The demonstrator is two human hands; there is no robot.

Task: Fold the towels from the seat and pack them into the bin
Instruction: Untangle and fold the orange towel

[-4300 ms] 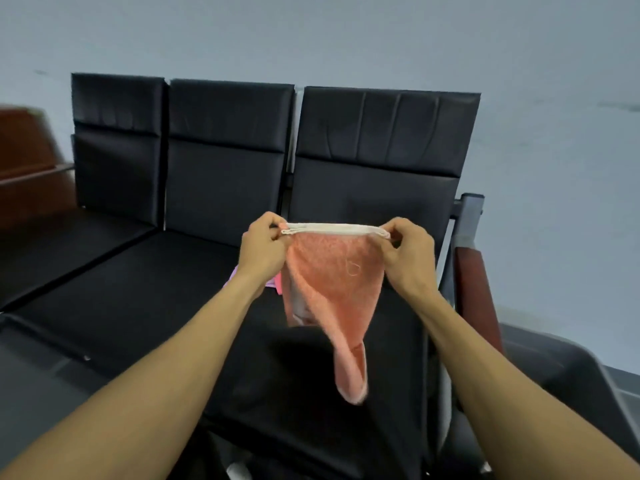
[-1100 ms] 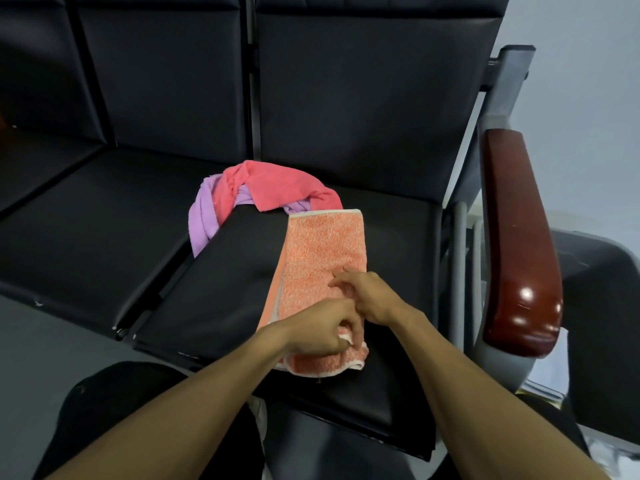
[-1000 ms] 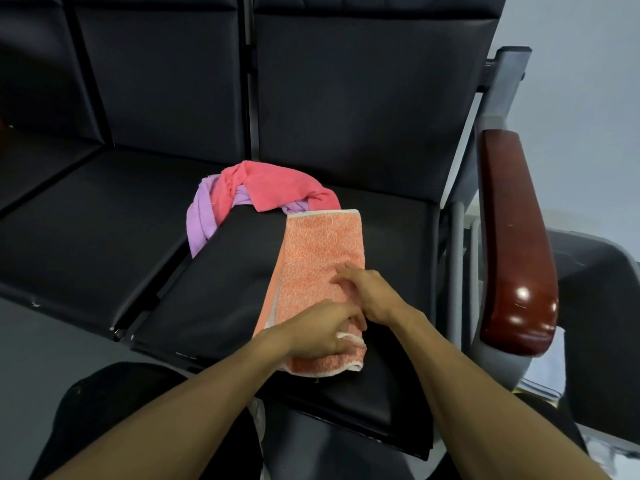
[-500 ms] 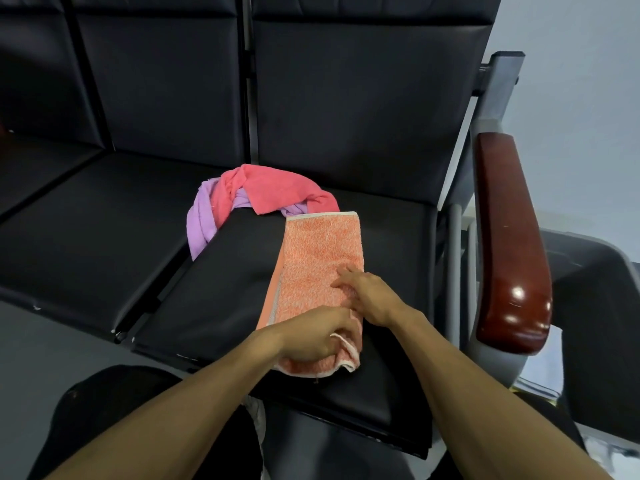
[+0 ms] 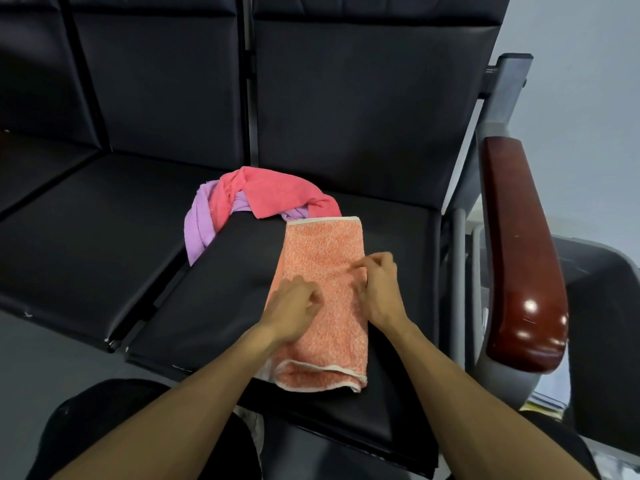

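Dim, soft light; perhaps slight edge distortion.

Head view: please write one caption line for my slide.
Both hands, left and right, rest on an orange towel laid on the black seat, beside unfolded pink and purple towels.

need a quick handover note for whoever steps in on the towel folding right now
Left hand: fingers loosely curled, resting on the orange towel at its left edge.
Right hand: on the same towel at its right edge; whether it pinches the cloth is unclear.
The orange towel lies as a long folded strip on the black seat, its near end doubled over.
The pink towel and purple towel lie tangled and unfolded behind it.
The grey bin stands right of the armrest; its inside is hidden.
Left: finish the orange fold, pack it, then fold and pack the other two.
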